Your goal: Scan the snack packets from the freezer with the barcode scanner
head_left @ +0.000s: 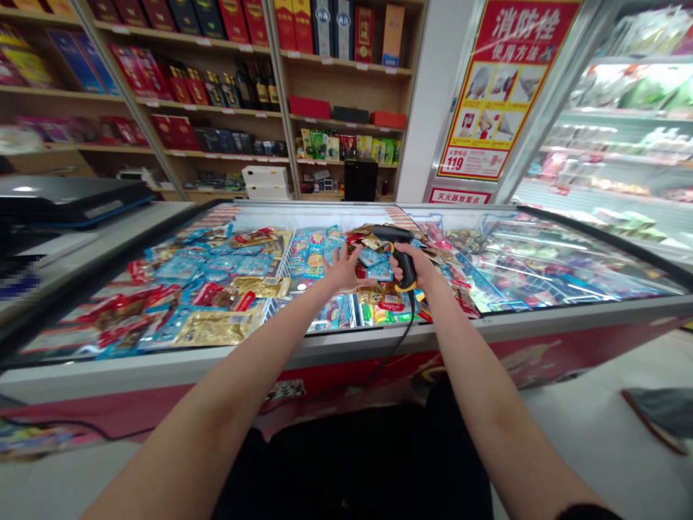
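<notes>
Gripping: right hand (pixel 408 269) clamped around a black corded barcode scanner (pixel 398 237), yellow trim at its base.
Left hand (pixel 341 270): open, fingers apart, raised over the goods (contact with them not clear from this angle).
Nearest goods: blue snack packets (pixel 376 271) just beside both hands, heaped in a chest freezer (pixel 346 345); gold packets (pixel 214 327) lying toward the near left.
Cable: black scanner cable (pixel 411 312) hanging down past the freezer's front rim.
Snag risk: cable catching on the rim or packets, then tugging the scanner out of the grip.
Slide risk: loose packets slipping off the heap if brushed by spread fingers.
Glare risk: bright reflections on the glass lid (pixel 563 267), making the packets beneath hard to see.
</notes>
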Tool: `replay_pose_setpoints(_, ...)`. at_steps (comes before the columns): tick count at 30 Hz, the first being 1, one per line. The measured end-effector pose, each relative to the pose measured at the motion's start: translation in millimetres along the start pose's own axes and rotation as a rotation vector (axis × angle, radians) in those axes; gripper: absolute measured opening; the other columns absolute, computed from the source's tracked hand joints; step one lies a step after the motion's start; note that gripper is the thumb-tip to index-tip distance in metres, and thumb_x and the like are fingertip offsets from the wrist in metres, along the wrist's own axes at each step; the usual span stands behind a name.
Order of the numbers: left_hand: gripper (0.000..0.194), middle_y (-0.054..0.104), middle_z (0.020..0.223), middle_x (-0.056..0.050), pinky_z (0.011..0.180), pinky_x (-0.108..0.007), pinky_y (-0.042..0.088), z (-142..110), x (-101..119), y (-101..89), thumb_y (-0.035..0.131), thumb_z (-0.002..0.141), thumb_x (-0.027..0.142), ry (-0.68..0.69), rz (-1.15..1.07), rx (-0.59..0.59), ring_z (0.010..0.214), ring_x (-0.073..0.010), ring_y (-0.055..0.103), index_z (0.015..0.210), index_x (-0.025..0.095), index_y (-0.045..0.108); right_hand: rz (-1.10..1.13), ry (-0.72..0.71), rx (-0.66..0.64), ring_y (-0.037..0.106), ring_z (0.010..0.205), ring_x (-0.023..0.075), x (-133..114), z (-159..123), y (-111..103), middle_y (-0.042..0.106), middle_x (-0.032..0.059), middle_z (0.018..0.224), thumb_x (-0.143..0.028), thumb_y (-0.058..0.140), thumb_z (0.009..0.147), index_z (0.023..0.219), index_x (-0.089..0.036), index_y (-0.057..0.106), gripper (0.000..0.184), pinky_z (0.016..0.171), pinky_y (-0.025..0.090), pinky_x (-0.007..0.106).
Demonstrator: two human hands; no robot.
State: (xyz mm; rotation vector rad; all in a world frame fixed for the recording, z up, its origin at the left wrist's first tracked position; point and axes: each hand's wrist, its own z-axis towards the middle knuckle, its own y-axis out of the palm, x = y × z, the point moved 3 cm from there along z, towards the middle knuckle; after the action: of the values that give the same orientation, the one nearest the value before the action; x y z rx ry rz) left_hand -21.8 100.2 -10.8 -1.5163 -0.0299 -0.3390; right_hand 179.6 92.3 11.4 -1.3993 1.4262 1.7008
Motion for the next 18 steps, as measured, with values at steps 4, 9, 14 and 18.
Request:
replay_pose_setpoints(4, 0.104, 0.007, 0.180, -0.013, 0.127, -0.068, 0.012, -19.7, -29.9, -5.3, 0.031, 0.088, 0.091, -0.061, 0.031, 0.048, 0.165, -0.0420, 0.011, 0.173, 0.034, 0.010, -0.018, 0.021, 0.007, 0.046, 0.039, 0.0104, -0.6, -6.6, 18.0, 0.057, -0.0028, 0.056, -0.034, 0.069, 0.089, 0.089, -0.019, 0.060, 0.017, 0.037, 0.039, 0.020)
replay_pose_setpoints(9, 0.098, 0.014, 0.179, -0.016, 0.129, -0.065, 0.009, -35.8, -92.2, -30.6, 0.017, 0.093, 0.085, -0.205, 0.091, 0.106, 0.164, -0.0392, 0.017, 0.172, 0.027, 0.016, -0.035, 0.071, -0.047, 0.045, 0.039, 0.0110, 8.5, -0.4, 51.4, 0.057, -0.0028, 0.056, -0.032, 0.067, 0.089, 0.089, -0.019, 0.062, 0.014, 0.036, 0.039, 0.021)
replay_pose_setpoints(14, 0.091, 0.024, 0.175, -0.022, 0.126, -0.069, 0.012, -28.1, -177.8, -77.1, 0.016, 0.098, 0.074, -0.369, 0.118, 0.176, 0.161, -0.0421, 0.024, 0.169, 0.018, 0.029, -0.087, 0.151, -0.199, 0.047, 0.038, 0.0112, 27.6, 18.5, 94.6, 0.057, -0.0018, 0.054, -0.035, 0.071, 0.085, 0.081, -0.020, 0.058, 0.020, 0.036, 0.039, 0.020)
replay_pose_setpoints(18, 0.090, 0.030, 0.172, -0.027, 0.123, -0.071, 0.017, -20.5, -249.0, -115.6, 0.019, 0.099, 0.073, -0.544, 0.131, 0.166, 0.157, -0.0469, 0.029, 0.161, 0.013, 0.042, -0.086, 0.182, -0.286, 0.050, 0.040, 0.0119, 46.3, 33.8, 120.1, 0.061, -0.0003, 0.057, -0.034, 0.073, 0.082, 0.080, -0.020, 0.059, 0.020, 0.037, 0.042, 0.022)
